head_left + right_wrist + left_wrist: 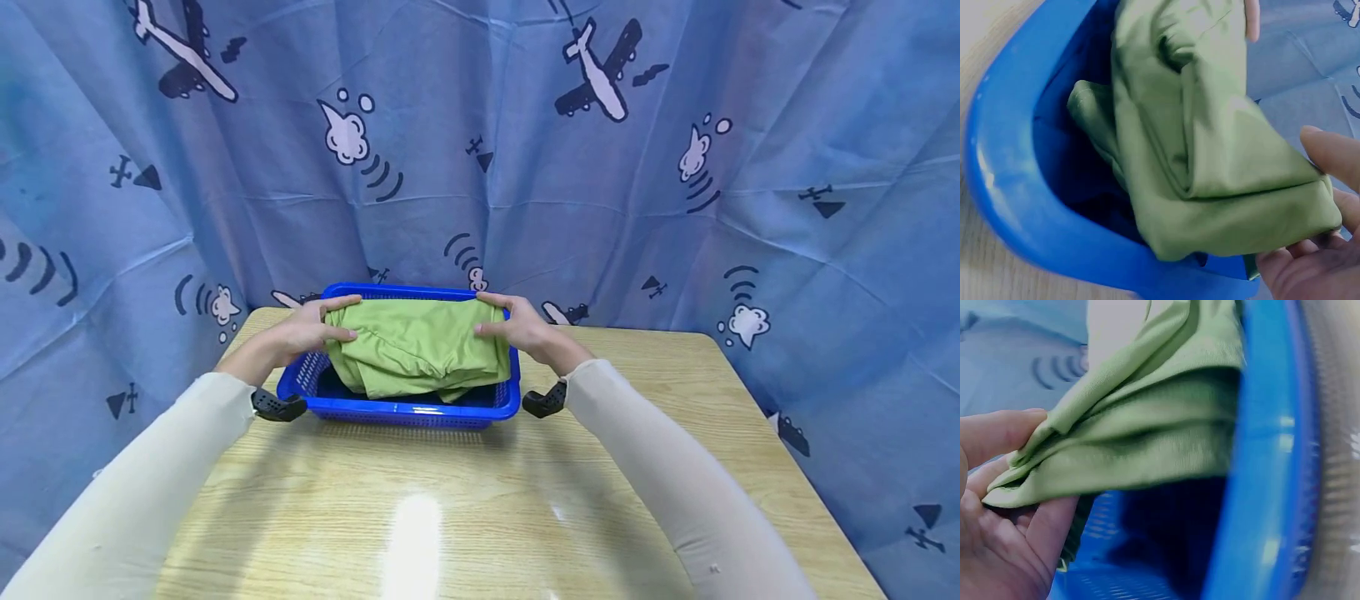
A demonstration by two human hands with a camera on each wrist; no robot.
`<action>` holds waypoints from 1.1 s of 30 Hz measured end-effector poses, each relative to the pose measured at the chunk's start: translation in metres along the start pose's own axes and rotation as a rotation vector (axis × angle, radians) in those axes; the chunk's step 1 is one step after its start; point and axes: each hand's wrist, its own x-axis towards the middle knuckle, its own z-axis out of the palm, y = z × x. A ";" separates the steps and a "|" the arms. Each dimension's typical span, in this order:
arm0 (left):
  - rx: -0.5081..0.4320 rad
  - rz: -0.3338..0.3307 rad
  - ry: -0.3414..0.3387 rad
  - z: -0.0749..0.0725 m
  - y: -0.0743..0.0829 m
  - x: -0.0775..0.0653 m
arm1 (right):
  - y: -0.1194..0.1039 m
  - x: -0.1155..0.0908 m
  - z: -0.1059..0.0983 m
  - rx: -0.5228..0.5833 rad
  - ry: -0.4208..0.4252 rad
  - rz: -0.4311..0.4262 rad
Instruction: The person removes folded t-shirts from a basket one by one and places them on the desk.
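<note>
A folded light-green garment (420, 342) spans the opening of a blue plastic basket (405, 408), its lower folds hanging inside. My left hand (303, 327) pinches the garment's left end between thumb and fingers; the left wrist view shows layered, stitched edges of the green cloth (1141, 450) in that grip. At the opposite end, my right hand (525, 325) holds the cloth with the thumb on the near side. In the right wrist view the green fabric (1222, 225) sags over the basket rim (997, 206). Dark cloth (1160, 531) lies in the basket below; its kind is unclear.
The basket stands on a light wood table (480, 500), near its back edge. Behind and at both sides hangs a blue curtain (540, 183) printed with airplanes. Black wrist straps (544, 400) sit at both sleeve cuffs.
</note>
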 end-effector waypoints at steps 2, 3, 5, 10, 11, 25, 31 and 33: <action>-0.008 -0.031 -0.028 0.008 -0.005 0.005 | 0.002 0.000 0.002 -0.011 -0.006 0.008; -0.001 -0.046 -0.047 0.011 -0.007 0.008 | 0.002 0.001 0.002 -0.016 -0.008 0.010; 0.019 -0.083 -0.086 0.017 -0.011 0.012 | 0.003 0.001 0.004 -0.026 -0.012 0.010; 0.132 -0.181 -0.197 0.029 -0.015 0.015 | 0.004 -0.001 0.006 -0.051 -0.015 0.015; 0.159 -0.193 -0.215 0.031 -0.015 0.015 | 0.005 -0.001 0.006 -0.061 -0.013 0.015; 0.078 -0.131 -0.186 0.055 -0.027 0.025 | 0.019 -0.004 0.008 -0.064 -0.015 0.031; -0.018 -0.119 -0.159 0.052 -0.026 0.026 | 0.019 -0.002 0.006 -0.083 -0.022 0.007; -0.028 -0.103 -0.154 0.050 -0.023 0.028 | 0.016 0.000 0.004 -0.095 -0.017 -0.008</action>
